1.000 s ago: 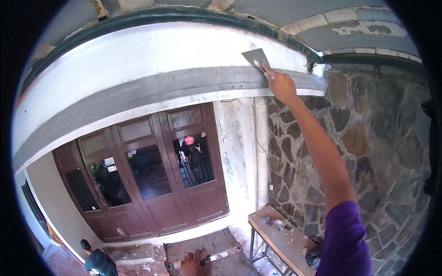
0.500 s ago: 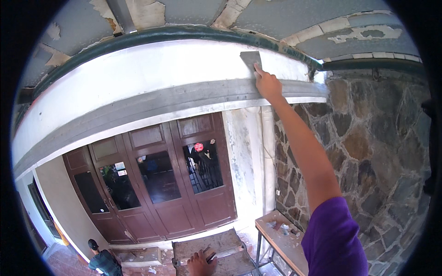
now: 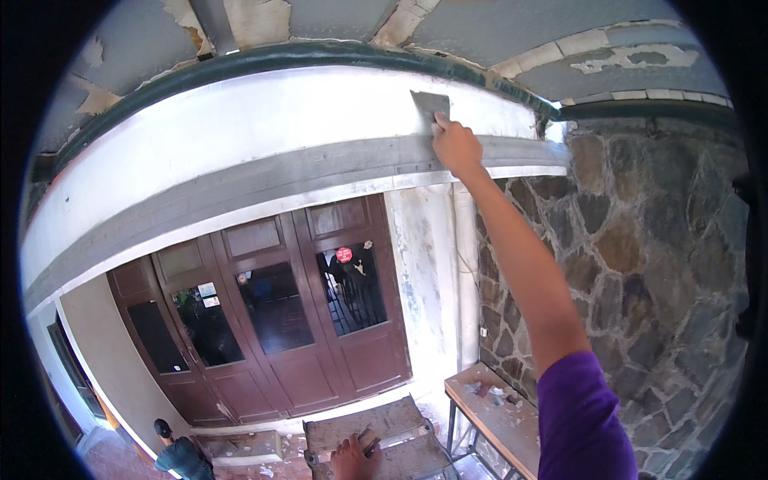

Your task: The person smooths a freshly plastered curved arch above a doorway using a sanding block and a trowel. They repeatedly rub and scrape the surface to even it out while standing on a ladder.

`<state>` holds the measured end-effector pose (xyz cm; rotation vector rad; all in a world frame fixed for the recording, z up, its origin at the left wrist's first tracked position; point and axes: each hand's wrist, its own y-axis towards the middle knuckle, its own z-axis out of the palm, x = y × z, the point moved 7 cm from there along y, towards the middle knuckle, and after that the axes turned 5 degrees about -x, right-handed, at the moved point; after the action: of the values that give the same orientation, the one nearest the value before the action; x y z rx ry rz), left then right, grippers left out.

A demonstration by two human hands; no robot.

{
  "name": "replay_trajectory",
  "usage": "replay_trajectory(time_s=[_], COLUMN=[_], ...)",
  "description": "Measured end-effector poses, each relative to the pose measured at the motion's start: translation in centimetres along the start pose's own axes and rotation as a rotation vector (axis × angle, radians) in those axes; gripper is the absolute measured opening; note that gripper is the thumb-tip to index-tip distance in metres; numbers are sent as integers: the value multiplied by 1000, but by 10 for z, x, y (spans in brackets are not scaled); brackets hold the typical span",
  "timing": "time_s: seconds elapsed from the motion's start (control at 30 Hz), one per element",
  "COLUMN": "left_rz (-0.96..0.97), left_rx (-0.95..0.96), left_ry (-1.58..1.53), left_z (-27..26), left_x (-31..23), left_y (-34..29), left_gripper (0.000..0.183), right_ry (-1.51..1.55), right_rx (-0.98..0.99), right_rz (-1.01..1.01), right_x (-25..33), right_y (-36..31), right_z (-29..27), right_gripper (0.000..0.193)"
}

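Observation:
High up at the right end of the white wall band (image 3: 264, 108), my right hand (image 3: 458, 149) is closed around a scraper with a broad grey blade (image 3: 433, 104). The blade lies against or very near the white surface; its handle is hidden in my fist. A thumb or finger presses along the lower part of the blade. Low in the picture, my left hand (image 3: 350, 460) is closed beside a small brown, block-like piece (image 3: 370, 441), which it seems to grip. Beneath that hand is a worn brown plank platform (image 3: 400, 460).
A narrow table (image 3: 492, 416) littered with flakes stands by the stone wall (image 3: 632, 240). Brown panelled doors (image 3: 280, 320) lie below a grey ledge (image 3: 320, 166). A green pipe (image 3: 320, 54) runs under the peeling ceiling (image 3: 496, 36). A person in a cap (image 3: 182, 456) is at lower left.
My right hand and the scraper have shifted slightly left, and the blade's tilt has changed a little. My left hand has moved slightly right, still by the brown piece.

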<state>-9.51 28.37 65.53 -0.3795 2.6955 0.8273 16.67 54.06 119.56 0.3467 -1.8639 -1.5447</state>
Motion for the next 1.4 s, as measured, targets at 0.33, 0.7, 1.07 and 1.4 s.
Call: replay_trajectory(time_s=[0.33, 0.7, 1.07, 1.4], left_rz=[36, 32, 75, 90], left_rx=[-21, -10, 128, 168], left_ry=[18, -19, -110, -131], left_z=[13, 9, 16, 6], left_x=[13, 13, 10, 10], left_y=[3, 6, 5, -11], left_gripper=[69, 68, 58, 68], right_ry=[210, 610, 602, 310], right_rx=[89, 35, 173, 172], right_rz=[178, 397, 326, 200], right_x=[62, 61, 42, 31], right_y=[12, 47, 46, 29], right_z=[1, 47, 42, 49], right_gripper=[30, 27, 25, 28])
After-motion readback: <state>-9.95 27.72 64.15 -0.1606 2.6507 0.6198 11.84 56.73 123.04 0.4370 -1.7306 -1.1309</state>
